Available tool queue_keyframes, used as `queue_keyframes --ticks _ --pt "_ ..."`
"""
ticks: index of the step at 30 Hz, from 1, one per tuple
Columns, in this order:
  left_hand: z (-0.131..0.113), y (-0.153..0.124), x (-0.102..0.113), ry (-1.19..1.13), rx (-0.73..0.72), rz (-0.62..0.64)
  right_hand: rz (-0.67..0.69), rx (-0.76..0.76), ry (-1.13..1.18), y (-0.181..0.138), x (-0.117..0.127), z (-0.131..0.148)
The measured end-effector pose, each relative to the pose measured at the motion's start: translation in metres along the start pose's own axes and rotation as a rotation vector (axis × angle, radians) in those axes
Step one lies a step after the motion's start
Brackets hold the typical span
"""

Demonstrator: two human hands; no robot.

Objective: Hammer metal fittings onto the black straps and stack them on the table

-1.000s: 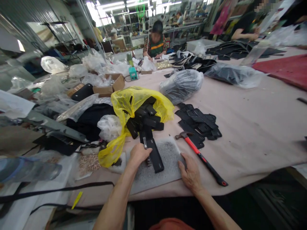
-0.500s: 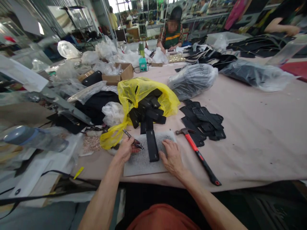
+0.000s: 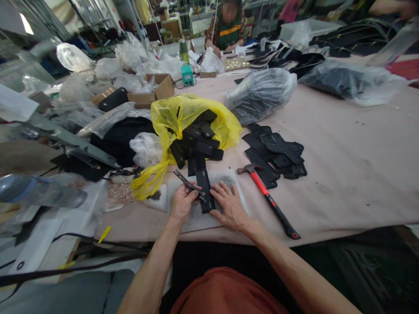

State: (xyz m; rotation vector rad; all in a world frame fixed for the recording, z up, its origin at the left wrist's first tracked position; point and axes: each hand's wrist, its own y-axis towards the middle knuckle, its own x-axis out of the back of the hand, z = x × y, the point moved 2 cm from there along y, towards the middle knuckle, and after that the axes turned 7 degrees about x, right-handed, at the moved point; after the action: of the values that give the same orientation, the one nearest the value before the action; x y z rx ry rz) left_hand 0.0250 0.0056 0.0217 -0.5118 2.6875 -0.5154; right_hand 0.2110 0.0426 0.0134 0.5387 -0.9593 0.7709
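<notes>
My left hand (image 3: 183, 201) is closed around a slender dark metal tool (image 3: 186, 179), whose exact kind I cannot make out. The tool slants down to the right, its lower end over a black strap-like piece (image 3: 204, 185). This piece lies lengthwise on a pale, scuffed board (image 3: 193, 224). Flat and with its fingers spread, my right hand (image 3: 231, 205) rests on the board, fingertips at the strip's right edge. Beyond the strip, more black pieces (image 3: 196, 141) spill from a yellow plastic bag (image 3: 229, 124).
A claw hammer (image 3: 271, 203) with a red-and-black handle lies right of the board, below a pile of flat black pieces (image 3: 278, 152). Small copper-coloured parts (image 3: 119, 194) sit at the left, near a water bottle (image 3: 42, 190). A co-worker (image 3: 227, 28) sits across the table.
My left hand has moved right, bringing the tool over the black strip. My right hand has shifted left to the strip's edge. The camera view has tilted down slightly.
</notes>
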Motion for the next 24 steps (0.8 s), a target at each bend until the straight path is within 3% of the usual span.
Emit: queue_keyframes --ticks 8,13,20,24 --pt "0.012 0.009 0.008 0.102 -0.161 0.015 -0.084 -0.077 -0.068 0.012 -0.004 0.004" --pt "0.014 0.009 0.007 0.027 -0.159 0.067 -0.092 -0.076 -0.070 0.019 -0.004 0.000" --pt "0.014 0.014 0.012 -0.046 -0.147 -0.002 -0.130 -0.060 -0.091 0.015 -0.005 0.002" --pt "0.013 0.017 0.010 -0.022 -0.138 0.022 -0.137 -0.055 -0.090 0.015 -0.004 0.002"
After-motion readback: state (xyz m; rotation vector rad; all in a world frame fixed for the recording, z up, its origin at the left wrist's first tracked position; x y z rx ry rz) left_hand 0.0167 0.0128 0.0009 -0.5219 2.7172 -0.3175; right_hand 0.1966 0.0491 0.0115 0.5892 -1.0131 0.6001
